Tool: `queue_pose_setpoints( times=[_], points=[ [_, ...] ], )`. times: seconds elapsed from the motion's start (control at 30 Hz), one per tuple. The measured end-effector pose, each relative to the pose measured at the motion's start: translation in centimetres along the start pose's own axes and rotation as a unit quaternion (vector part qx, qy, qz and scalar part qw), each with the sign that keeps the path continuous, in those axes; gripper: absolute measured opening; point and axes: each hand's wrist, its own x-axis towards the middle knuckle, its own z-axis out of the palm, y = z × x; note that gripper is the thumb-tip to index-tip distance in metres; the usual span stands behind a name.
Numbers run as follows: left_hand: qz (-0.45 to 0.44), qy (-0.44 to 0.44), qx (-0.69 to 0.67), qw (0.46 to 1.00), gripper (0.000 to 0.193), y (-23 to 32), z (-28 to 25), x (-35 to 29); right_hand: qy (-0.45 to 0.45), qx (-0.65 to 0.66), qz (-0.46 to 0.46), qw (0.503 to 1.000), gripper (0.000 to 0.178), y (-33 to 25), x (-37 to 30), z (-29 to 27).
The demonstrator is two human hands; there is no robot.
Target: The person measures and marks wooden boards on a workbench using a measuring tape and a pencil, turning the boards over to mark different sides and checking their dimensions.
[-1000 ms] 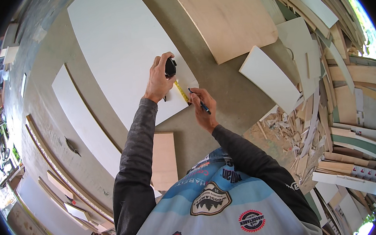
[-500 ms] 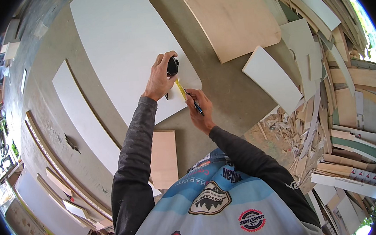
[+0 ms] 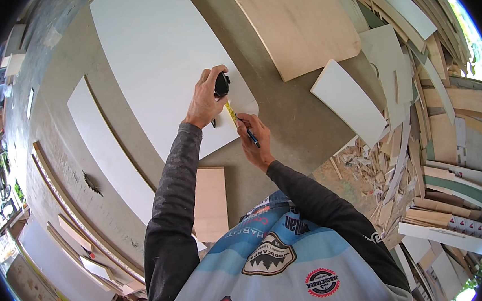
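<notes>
A large white board (image 3: 155,61) lies flat on the concrete floor in front of me. My left hand (image 3: 205,99) is closed around a black tape measure (image 3: 221,84) over the board's right part. From it a short length of yellow blade (image 3: 230,112) runs toward the board's near right corner. There my right hand (image 3: 256,141) grips a dark pen-like marker with a blue end (image 3: 253,137), its tip close to the blade. Those right fingers also seem to touch the blade's end. A small dark object (image 3: 214,123) shows beside my left wrist, partly hidden.
A narrow white panel (image 3: 104,138) lies to the left, near a toothed dark strip (image 3: 91,184). Bare plywood (image 3: 299,21) and a smaller white board (image 3: 349,102) are on the right. A plywood piece (image 3: 211,204) sits close to me. Offcuts (image 3: 361,166) pile up beyond.
My right hand and the marker have shifted very slightly left. My left hand and the tape measure stay in almost the same place.
</notes>
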Motion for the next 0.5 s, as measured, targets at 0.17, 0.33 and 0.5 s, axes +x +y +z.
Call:
queue_pose_setpoints(
  times=[0.17,0.33,0.5],
  points=[
    [-0.005,0.003,-0.009,1.0,0.063,0.19,0.03,-0.03,0.006,-0.003,-0.011,1.0,0.02,0.07,-0.04,0.08],
    [-0.008,-0.002,-0.001,1.0,0.063,0.16,-0.05,0.01,0.007,-0.017,-0.026,1.0,0.02,-0.09,0.03,0.05],
    [-0.008,-0.003,-0.002,1.0,0.063,0.23,-0.03,0.08,0.017,-0.021,-0.031,0.999,0.021,0.48,-0.06,0.26]
  ],
)
